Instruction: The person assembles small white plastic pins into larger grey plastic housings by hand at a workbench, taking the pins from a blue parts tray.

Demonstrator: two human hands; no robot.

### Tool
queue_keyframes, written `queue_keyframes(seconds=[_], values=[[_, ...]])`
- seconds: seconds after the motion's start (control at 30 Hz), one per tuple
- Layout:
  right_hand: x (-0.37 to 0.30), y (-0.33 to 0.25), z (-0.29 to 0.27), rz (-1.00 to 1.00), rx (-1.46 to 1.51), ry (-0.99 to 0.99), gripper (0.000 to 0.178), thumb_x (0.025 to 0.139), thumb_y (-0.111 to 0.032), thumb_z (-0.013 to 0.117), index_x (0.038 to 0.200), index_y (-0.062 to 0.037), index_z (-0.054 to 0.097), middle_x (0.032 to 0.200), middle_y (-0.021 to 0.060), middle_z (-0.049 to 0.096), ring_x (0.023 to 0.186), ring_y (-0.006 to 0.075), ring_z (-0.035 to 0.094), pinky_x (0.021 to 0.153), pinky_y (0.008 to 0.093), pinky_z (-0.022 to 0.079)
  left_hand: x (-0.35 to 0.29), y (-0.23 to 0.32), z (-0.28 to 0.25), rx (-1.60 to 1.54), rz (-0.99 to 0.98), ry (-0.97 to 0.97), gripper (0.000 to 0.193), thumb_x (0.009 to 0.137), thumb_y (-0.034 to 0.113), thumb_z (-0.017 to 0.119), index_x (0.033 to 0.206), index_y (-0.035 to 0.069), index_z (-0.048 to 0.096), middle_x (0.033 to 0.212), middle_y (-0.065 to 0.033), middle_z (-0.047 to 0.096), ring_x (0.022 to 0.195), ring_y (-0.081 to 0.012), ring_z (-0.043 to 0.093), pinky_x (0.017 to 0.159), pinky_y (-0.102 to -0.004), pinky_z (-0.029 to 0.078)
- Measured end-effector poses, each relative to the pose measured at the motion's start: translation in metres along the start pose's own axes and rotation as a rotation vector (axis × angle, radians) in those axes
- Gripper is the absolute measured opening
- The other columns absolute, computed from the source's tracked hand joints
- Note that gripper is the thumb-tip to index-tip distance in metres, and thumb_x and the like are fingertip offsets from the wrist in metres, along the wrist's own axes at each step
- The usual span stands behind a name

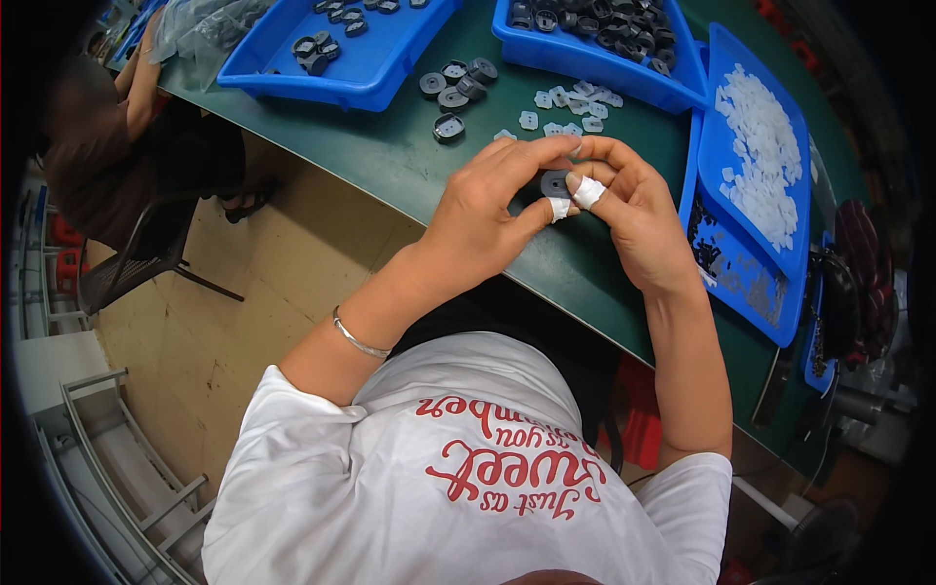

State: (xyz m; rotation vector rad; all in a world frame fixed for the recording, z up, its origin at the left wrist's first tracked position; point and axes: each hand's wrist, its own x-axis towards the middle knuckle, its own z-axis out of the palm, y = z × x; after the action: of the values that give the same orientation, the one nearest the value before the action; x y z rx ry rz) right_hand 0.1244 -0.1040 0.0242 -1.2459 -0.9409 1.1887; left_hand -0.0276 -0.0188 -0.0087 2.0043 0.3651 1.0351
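Dark-grey plastic part (556, 184), pinched between the left hand (497, 200) and right hand (632, 200), seems mid-work; from it, loose dark pieces (452, 99) lie at 10 o'clock, and many in 1 blue tray (575, 58) at 12 apparently remain.

On the table (370, 151), caps (453, 97) lie right of a tray (292, 93), left of inserts (575, 105).
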Motion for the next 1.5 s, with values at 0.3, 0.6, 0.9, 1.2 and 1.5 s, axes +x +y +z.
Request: queue_keyframes(seconds=[0.3,0.6,0.9,1.2,1.5], values=[[0.001,0.001,0.002,0.006,-0.037,0.033,0.028,0.084,0.0,0.059,0.111,0.0037,0.053,0.093,0.0092,0.065,0.084,0.011,0.061,0.078,0.0231,0.047,-0.004,0.003,0.002,0.111,0.103,0.059,0.048,0.068,-0.005,0.068,0.115,0.003,0.058,0.095,-0.0123,0.064,0.083,-0.0306,0.059,0.072,-0.0383,0.049],[0.0,0.007,0.007,-0.071,-0.104,0.057,0.032,0.087,-0.003,0.061,0.116,0.0035,0.051,0.094,0.0081,0.064,0.087,0.0103,0.06,0.078,0.0227,0.047,-0.013,-0.004,-0.03,0.31,0.129,0.091,0.045,0.069,0.0,0.074,0.112,0.004,0.062,0.096,-0.0098,0.066,0.09,-0.0259,0.059,0.078,-0.0344,0.049],[0.001,-0.001,0.004,0.012,-0.17,0.031,0.025,0.09,-0.005,0.058,0.113,0.0025,0.053,0.092,0.006,0.062,0.085,0.0118,0.059,0.081,0.0247,0.047,-0.013,-0.027,-0.069,0.728,0.002,0.193,0.038,0.074,0.002,0.07,0.112,0.001,0.062,0.104,-0.0144,0.064,0.099,-0.0307,0.057,0.085,-0.0388,0.046],[0.008,0.012,-0.003,-0.171,-0.258,0.313,0.023,0.088,-0.004,0.06,0.11,0.0031,0.055,0.098,0.0087,0.061,0.088,0.015,0.059,0.08,0.0274,0.048,0.081,-0.008,-0.028,0.548,0.233,0.019,0.026,0.081,0.006,0.064,0.107,0.002,0.064,0.099,-0.0152,0.066,0.096,-0.0321,0.06,0.083,-0.0387,0.049],[0.023,0.026,-0.016,-0.49,-1.301,0.465,0.042,0.082,-0.008,0.063,0.122,-0.0007,0.053,0.126,0.0194,0.052,0.12,0.0365,0.045,0.1,0.0445,0.035,0.223,-0.079,0.032,0.947,-0.013,-0.45,0.029,0.08,0.016,0.065,0.107,0.005,0.067,0.106,-0.0174,0.066,0.1,-0.0329,0.062,0.087,-0.0406,0.049]])
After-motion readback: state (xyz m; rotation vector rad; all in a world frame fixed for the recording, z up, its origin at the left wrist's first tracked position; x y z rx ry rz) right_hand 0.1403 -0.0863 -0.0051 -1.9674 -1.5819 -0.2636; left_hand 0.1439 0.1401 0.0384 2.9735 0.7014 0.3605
